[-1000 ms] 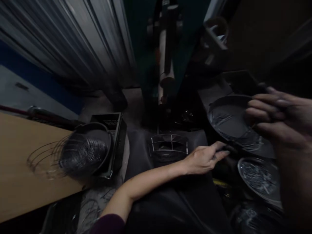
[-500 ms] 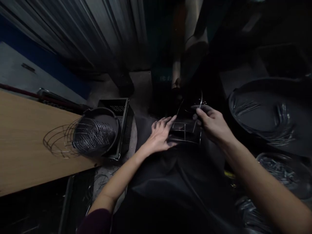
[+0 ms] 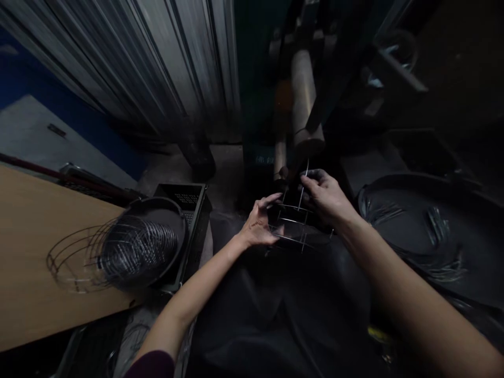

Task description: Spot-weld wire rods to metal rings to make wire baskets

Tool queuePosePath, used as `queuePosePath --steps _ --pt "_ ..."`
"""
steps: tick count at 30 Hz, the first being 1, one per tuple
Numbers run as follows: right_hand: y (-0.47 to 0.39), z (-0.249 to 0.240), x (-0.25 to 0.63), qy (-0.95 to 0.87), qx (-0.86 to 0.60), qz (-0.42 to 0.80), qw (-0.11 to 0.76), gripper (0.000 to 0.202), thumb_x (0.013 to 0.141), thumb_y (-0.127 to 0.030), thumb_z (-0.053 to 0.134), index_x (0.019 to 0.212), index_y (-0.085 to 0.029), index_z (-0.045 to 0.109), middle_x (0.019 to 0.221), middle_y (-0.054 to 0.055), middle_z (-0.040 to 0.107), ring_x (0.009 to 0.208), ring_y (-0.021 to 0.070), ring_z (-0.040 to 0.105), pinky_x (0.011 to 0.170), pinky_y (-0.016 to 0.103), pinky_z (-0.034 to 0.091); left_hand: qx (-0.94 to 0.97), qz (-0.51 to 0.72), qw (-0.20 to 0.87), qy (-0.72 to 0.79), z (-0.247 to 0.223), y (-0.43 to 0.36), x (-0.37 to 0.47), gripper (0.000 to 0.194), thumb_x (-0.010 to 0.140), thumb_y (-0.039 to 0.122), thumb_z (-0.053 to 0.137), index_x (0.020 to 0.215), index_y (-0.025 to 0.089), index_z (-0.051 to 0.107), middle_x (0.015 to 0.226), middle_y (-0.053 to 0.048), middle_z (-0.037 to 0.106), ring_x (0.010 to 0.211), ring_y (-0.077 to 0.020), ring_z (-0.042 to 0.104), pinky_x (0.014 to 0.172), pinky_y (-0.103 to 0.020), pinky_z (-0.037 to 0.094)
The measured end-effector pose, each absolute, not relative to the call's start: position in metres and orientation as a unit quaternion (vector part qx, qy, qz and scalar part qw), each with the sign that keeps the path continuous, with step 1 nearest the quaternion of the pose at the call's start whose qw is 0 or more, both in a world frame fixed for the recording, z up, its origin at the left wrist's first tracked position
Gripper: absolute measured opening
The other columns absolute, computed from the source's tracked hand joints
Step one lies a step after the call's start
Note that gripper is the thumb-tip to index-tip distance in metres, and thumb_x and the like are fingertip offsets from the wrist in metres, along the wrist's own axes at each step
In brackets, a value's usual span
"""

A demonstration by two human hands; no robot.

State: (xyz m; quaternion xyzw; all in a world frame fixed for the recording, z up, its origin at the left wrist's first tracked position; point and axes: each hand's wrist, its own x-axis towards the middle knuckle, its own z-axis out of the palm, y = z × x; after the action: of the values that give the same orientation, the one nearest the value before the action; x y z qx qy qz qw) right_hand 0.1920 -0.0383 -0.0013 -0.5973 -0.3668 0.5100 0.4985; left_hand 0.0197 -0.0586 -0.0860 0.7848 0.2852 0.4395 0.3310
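My left hand [image 3: 260, 224] grips the left end of a small wire frame [image 3: 293, 220], thumb below and fingers above. The frame has curved long wires joined by short cross wires. My right hand [image 3: 326, 197] pinches a thin metal rod [image 3: 303, 185] between thumb and fingers. The rod stands nearly upright, its lower end at the frame's upper wire; whether they touch I cannot tell. Just beyond my hands are a thick cylindrical machine arm [image 3: 303, 94] and a thinner lower one [image 3: 280, 157].
At left, a round tub [image 3: 179, 210] full of curved wire frames [image 3: 137, 244] rests on a dark plastic crate [image 3: 200, 202], near a wooden board [image 3: 23, 262]. To the right lies a wide dark pan [image 3: 409, 189] with bundles of metal rods [image 3: 437, 226]. A corrugated metal sheet [image 3: 189, 68] stands behind.
The view has tilted up, showing more of the machine. My right hand has brought the rod left and closer to the frame, and my left hand has turned with the frame.
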Motion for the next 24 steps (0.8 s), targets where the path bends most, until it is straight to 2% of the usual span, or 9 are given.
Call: queuePosePath --steps 6,13,17,24 --pt "-0.016 0.001 0.189 -0.407 -0.587 0.485 0.505 0.040 0.065 -0.048 0.068 0.084 -0.022 0.044 0.054 -0.009 0.043 0.039 0.0062 0.037 0.035 0.018 0.029 0.775 0.489 0.310 0.253 -0.081 -0.038 0.021 0.080 0.064 0.023 0.067 0.130 0.019 0.021 0.123 -0.015 0.048 0.107 -0.0238 0.057 0.095 -0.044 0.045" --pt "-0.003 0.006 0.185 -0.460 -0.604 0.424 0.494 0.023 0.071 -0.040 0.062 0.076 -0.024 0.046 0.048 -0.005 0.040 0.042 0.0131 0.042 0.037 0.025 0.035 0.775 0.495 0.311 0.239 -0.076 -0.020 0.019 0.077 0.067 0.025 0.064 0.128 0.020 0.018 0.124 -0.015 0.044 0.101 -0.0216 0.059 0.089 -0.042 0.050" --pt "0.003 0.008 0.181 -0.437 -0.616 0.418 0.505 0.026 0.068 -0.041 0.065 0.073 -0.023 0.048 0.047 -0.006 0.040 0.041 0.0117 0.040 0.038 0.024 0.036 0.780 0.494 0.309 0.228 -0.075 -0.012 0.017 0.077 0.068 0.024 0.063 0.129 0.019 0.017 0.126 -0.016 0.043 0.104 -0.0222 0.058 0.090 -0.042 0.049" --pt "0.015 -0.002 0.182 -0.417 -0.575 0.433 0.555 0.026 0.066 -0.037 0.066 0.072 -0.023 0.045 0.056 -0.004 0.047 0.049 0.0119 0.046 0.043 0.024 0.040 0.775 0.485 0.324 0.244 -0.073 0.003 0.015 0.082 0.066 0.027 0.067 0.131 0.018 0.020 0.126 -0.017 0.044 0.106 -0.0255 0.058 0.095 -0.045 0.047"
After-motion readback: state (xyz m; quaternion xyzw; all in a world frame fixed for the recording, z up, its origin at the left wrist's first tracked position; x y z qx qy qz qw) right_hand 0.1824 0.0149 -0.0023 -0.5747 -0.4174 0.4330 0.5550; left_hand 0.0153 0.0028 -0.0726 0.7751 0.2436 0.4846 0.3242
